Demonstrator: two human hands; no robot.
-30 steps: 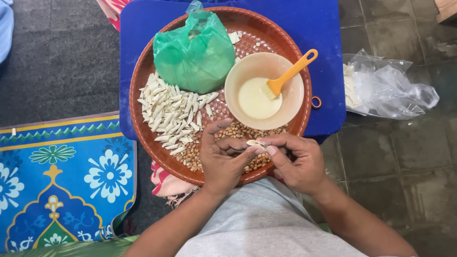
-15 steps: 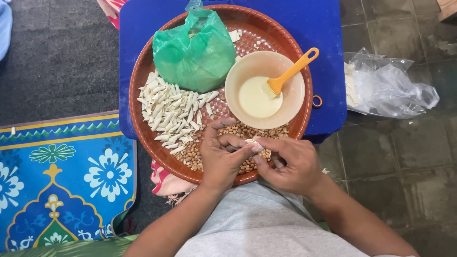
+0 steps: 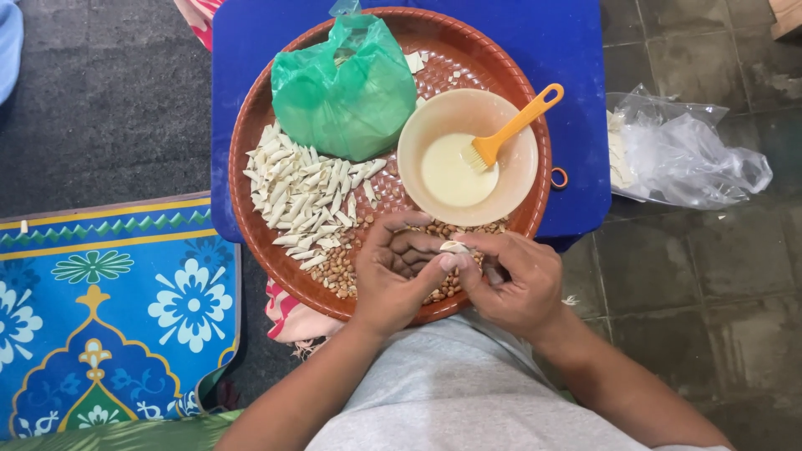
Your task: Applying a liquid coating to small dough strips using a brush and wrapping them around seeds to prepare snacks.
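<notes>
A: What fills the middle of the frame?

B: A blue desk (image 3: 576, 100) carrying a round brown tray (image 3: 251, 225). On the tray sit a green bag (image 3: 347, 88) at the top, a bowl (image 3: 510, 188) with an orange brush (image 3: 514, 125) at right, and a heap of folded wraps (image 3: 301, 196) at left.

A: And the hands?

B: Both meet at the tray's lower edge, over the peanuts (image 3: 334, 271). The left hand (image 3: 393, 280) and right hand (image 3: 514, 280) pinch one small pale wrap (image 3: 454, 247) between their fingertips.

A: Which way does it lie?

B: Its long axis looks to run left to right, between the two hands, about equally near each.
</notes>
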